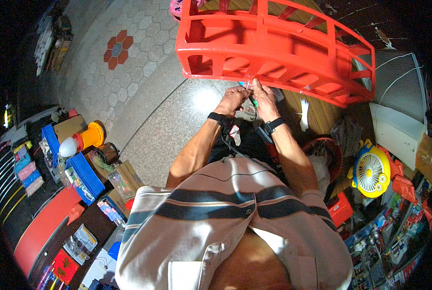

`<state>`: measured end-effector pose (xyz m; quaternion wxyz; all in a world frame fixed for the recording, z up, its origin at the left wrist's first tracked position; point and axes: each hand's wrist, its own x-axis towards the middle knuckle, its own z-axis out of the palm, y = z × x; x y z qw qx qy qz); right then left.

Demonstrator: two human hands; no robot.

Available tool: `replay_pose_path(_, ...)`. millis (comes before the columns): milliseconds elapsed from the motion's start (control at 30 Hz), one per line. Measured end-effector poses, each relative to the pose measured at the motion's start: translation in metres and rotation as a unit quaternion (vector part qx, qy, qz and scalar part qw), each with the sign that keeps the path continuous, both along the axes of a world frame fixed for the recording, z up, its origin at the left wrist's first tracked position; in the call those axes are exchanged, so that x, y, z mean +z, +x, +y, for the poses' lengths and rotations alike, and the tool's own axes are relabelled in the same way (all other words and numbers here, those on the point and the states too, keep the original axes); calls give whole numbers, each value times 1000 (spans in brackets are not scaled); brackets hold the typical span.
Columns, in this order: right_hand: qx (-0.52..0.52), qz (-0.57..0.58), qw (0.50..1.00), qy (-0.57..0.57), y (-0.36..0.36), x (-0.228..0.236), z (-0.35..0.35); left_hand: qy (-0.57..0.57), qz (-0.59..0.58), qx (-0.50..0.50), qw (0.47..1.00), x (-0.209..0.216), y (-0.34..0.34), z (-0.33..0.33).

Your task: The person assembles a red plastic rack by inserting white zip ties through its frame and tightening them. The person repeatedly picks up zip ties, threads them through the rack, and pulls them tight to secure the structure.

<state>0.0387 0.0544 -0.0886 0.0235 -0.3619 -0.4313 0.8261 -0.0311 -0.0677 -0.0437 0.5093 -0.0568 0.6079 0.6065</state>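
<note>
My left hand [233,100] and my right hand [265,99] meet just below the near edge of a red plastic rack [300,48], fingers closed in a pinch. Between the fingertips shows a thin pale strip, partly hidden, which could be a cable tie; its full shape cannot be made out. My right thumb points up against the rack's lower edge. The rack is long, with open slots along its sides, and rests on a brown wooden surface [317,108]. A bundle of thin white strips [304,115] lies on that surface, right of my right hand.
A yellow and blue fan [370,171] stands at the right, near a white panel [397,125]. To the left are blue bins [84,178], a cardboard box [125,180], an orange-yellow cylindrical object [92,135] and a red-topped counter [44,232]. Merchandise crowds the lower right.
</note>
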Motion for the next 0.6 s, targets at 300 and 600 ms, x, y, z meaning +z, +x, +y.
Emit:
replay_pose_path(300,-53,45,997,44,1,-1,-14,36,-50,4,998,7,1,-4)
replay_pose_path(600,59,90,993,-45,8,22,5,66,-95,20,993,15,-3,-6)
